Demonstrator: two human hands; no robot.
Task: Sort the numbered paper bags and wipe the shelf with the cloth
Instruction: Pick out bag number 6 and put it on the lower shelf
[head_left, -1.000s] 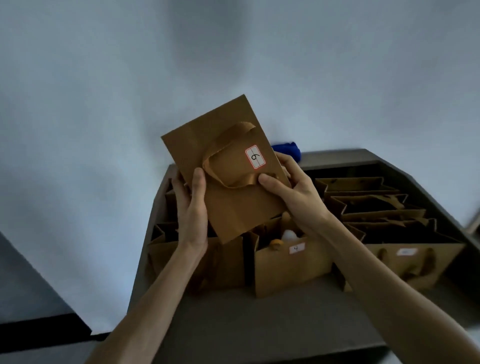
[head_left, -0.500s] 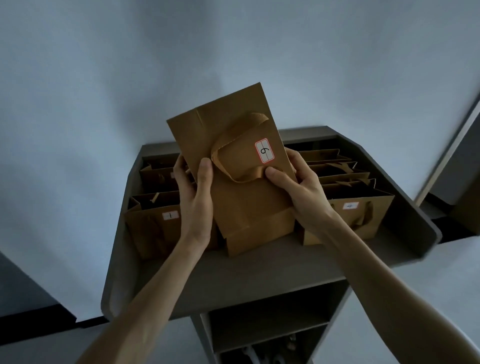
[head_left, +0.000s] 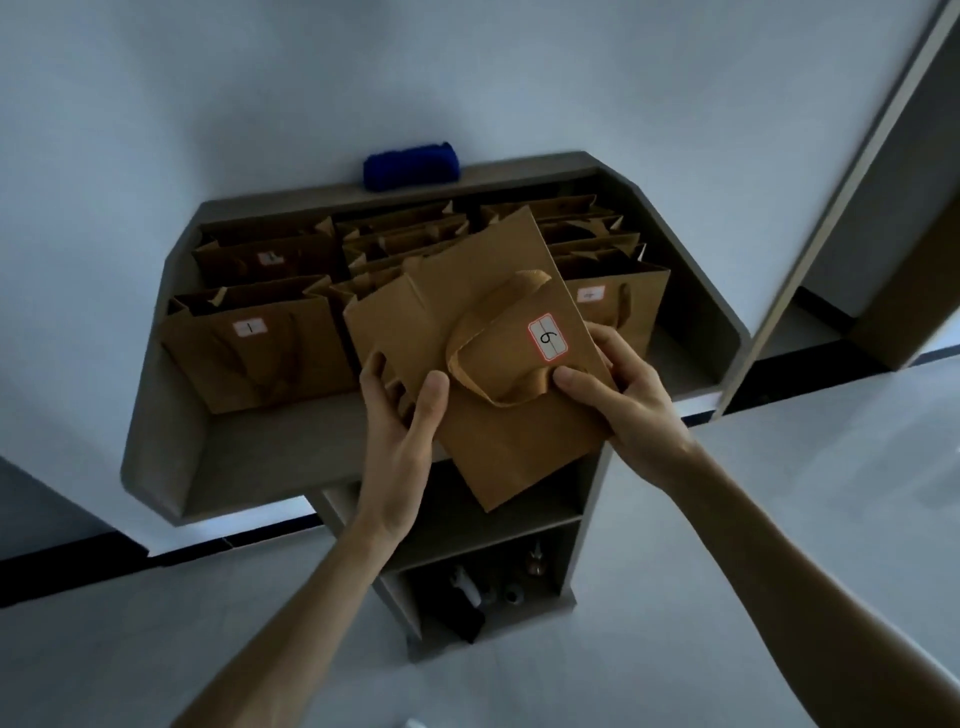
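Above the near edge of the grey shelf (head_left: 249, 462), head view: flat folded brown paper bag labelled 6 (head_left: 498, 374) held tilted, label up, probably so the number reads. Left hand (head_left: 400, 415) grips its left edge, thumb on top; right hand (head_left: 618, 395) pinches the right edge by the handle. Open brown bags, including bag 1 (head_left: 249, 343), stand behind in rows. Blue cloth (head_left: 410, 166) lies on the far ledge, untouched.

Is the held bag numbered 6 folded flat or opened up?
Folded flat: the bag shows as one flat sheet, handle lying against its face.
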